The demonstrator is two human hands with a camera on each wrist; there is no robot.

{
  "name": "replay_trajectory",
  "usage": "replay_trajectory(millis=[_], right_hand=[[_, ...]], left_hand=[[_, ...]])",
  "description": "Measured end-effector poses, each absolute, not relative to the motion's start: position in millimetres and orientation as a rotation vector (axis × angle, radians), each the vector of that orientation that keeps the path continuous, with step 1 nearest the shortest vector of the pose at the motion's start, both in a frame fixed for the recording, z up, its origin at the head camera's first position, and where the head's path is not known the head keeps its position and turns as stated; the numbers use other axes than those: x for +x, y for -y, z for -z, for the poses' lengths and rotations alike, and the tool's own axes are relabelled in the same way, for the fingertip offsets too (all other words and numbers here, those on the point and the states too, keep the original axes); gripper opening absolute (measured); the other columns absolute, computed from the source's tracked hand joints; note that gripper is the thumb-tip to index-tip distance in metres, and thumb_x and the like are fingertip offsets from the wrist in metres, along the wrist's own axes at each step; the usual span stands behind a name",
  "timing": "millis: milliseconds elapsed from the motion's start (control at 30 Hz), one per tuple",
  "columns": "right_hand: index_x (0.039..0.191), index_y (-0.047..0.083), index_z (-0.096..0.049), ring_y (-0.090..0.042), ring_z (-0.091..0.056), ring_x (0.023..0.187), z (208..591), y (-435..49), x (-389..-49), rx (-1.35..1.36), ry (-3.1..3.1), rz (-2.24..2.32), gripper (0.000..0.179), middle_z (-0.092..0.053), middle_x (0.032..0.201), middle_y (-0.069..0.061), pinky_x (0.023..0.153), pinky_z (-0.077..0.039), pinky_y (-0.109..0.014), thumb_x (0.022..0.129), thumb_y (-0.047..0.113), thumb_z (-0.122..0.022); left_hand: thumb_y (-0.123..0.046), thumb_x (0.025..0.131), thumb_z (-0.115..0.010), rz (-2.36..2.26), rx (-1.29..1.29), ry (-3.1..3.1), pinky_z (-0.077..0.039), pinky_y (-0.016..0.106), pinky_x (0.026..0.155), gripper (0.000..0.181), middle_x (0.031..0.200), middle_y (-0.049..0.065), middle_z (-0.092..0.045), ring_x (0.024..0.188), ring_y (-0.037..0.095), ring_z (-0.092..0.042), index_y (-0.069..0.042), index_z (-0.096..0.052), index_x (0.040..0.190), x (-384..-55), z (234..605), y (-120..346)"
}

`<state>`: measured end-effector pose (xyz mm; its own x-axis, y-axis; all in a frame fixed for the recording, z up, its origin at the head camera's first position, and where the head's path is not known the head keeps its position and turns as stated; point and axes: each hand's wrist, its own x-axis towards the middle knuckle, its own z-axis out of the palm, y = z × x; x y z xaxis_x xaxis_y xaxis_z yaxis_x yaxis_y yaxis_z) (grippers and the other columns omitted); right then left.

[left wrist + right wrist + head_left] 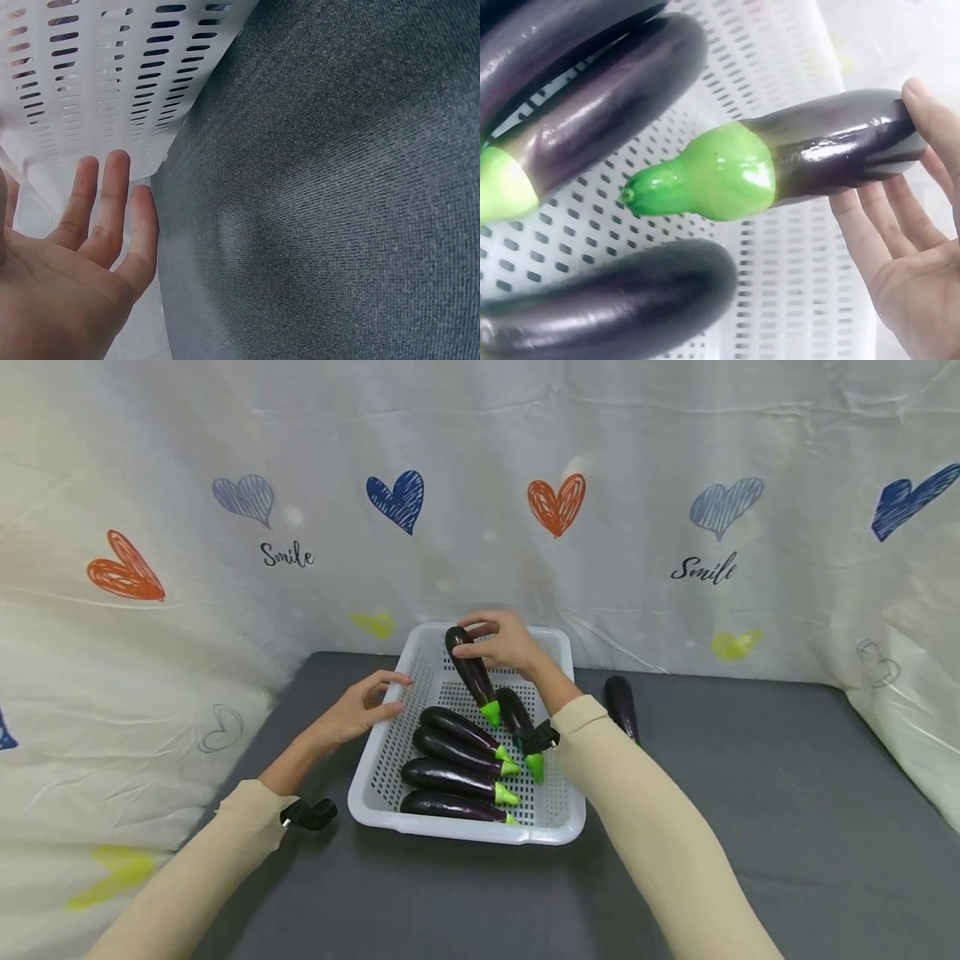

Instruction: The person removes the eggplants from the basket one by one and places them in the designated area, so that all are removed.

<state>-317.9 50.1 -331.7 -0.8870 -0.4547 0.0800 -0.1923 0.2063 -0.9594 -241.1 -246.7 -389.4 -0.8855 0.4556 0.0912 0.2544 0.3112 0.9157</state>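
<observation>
A white perforated plastic basket (468, 833) stands on the dark table with several purple eggplants in it. My right hand (504, 642) pinches one eggplant (470, 670) near its rounded end, over the far part of the basket. Its green cap (731, 172) points toward the basket floor in the right wrist view. Below it lies another eggplant (515, 714), partly covered by the wrist strap. My left hand (360, 703) is at the basket's left rim, fingertips on or just over it. In the left wrist view, loosely extended fingers (112, 202) show beside the slotted wall; the thumb is hidden.
One more eggplant (621, 706) lies on the grey tablecloth (765, 793) right of the basket, partly behind my right sleeve. A white curtain (480, 435) printed with hearts hangs close behind the basket. Eggplants (453, 781) lie side by side in the near part of the basket.
</observation>
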Motion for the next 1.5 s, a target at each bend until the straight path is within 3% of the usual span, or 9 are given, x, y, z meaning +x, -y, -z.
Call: replay_trajectory(millis=[200, 433, 967, 1333, 1500], right_hand=[[0.135, 0.01, -0.064, -0.033, -0.064, 0.107, 320, -56, -312, -0.63, -2.209, 1.798, 0.049, -0.059, 0.128, -0.015, 0.086, -0.054, -0.051, 0.089, 0.015, -0.082], [0.134, 0.011, -0.063, -0.033, -0.063, 0.109, 309, -66, -305, -0.619, -2.167, 1.853, 0.047, -0.059, 0.128, -0.015, 0.089, -0.053, -0.052, 0.09, 0.014, -0.081], [0.138, 0.009, -0.061, -0.036, -0.066, 0.103, 289, -91, -291, -0.71, -2.148, 1.984, 0.049, -0.059, 0.127, -0.018, 0.081, -0.057, -0.049, 0.092, 0.009, -0.078], [0.144, 0.007, -0.056, -0.034, -0.06, 0.114, 288, -116, -287, -0.776, -2.2, 1.945, 0.052, -0.057, 0.132, -0.016, 0.085, -0.055, -0.051, 0.095, 0.009, -0.074], [0.142, 0.008, -0.058, -0.031, -0.054, 0.123, 291, -123, -283, -0.777, -2.253, 1.909, 0.049, -0.054, 0.138, -0.015, 0.088, -0.052, -0.056, 0.095, 0.01, -0.074]], left_hand=[[-0.012, 0.104, -0.06, -1.64, 0.654, -2.362, -0.057, 0.046, 0.075, 0.043, 0.145, 0.025, -0.045, 0.112, 0.04, -0.059, -0.007, -0.047, 0.145, -240, 390, 247], [-0.013, 0.103, -0.063, -1.629, 0.622, -2.382, -0.057, 0.046, 0.077, 0.043, 0.149, 0.02, -0.043, 0.116, 0.039, -0.057, -0.011, -0.049, 0.144, -241, 390, 248], [-0.011, 0.101, -0.066, -1.653, 0.641, -2.334, -0.057, 0.048, 0.076, 0.047, 0.14, 0.024, -0.05, 0.112, 0.041, -0.061, -0.009, -0.051, 0.145, -243, 387, 252], [-0.021, 0.101, -0.068, -1.585, 0.614, -2.375, -0.047, 0.058, 0.094, 0.052, 0.153, 0.012, -0.04, 0.134, 0.041, -0.044, -0.016, -0.05, 0.149, -243, 386, 257], [-0.021, 0.102, -0.067, -1.597, 0.631, -2.369, -0.041, 0.063, 0.099, 0.052, 0.157, 0.011, -0.037, 0.142, 0.041, -0.033, -0.014, -0.049, 0.15, -241, 386, 258]])
